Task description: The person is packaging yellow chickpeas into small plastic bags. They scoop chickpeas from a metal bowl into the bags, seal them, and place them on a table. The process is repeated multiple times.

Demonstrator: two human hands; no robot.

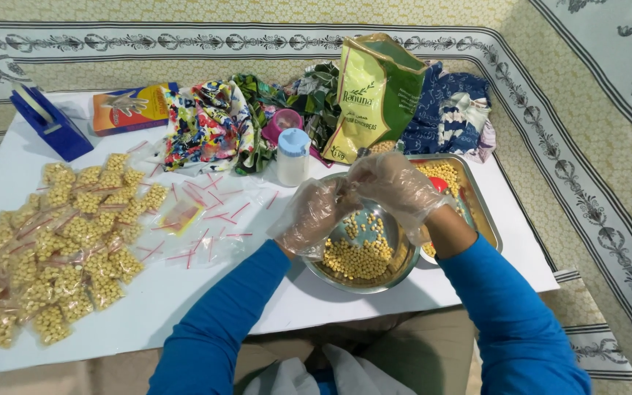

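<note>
A: What lies at nine o'clock on the table (184, 292)?
B: A heap of small filled bags of chickpeas (60, 241), with a blue tape dispenser (45, 121) at ten o'clock and an orange glove box (129, 108) beside it.

A: And toward the middle?
B: Empty clear zip bags (206, 219) with red strips, crumpled patterned cloth (210, 128) at twelve, and a white bottle with a pale blue cap (292, 156).

A: The hands?
B: Both wear clear plastic gloves. The left hand (312, 216) and right hand (396, 186) meet over the round steel bowl (396, 271) of chickpeas, fingers curled together around something small; I cannot tell what.

A: Further right?
B: A green chickpea bag (374, 95) at one o'clock, dark blue cloth (451, 113), and a steel tray (480, 208) of chickpeas just behind the right hand.
</note>
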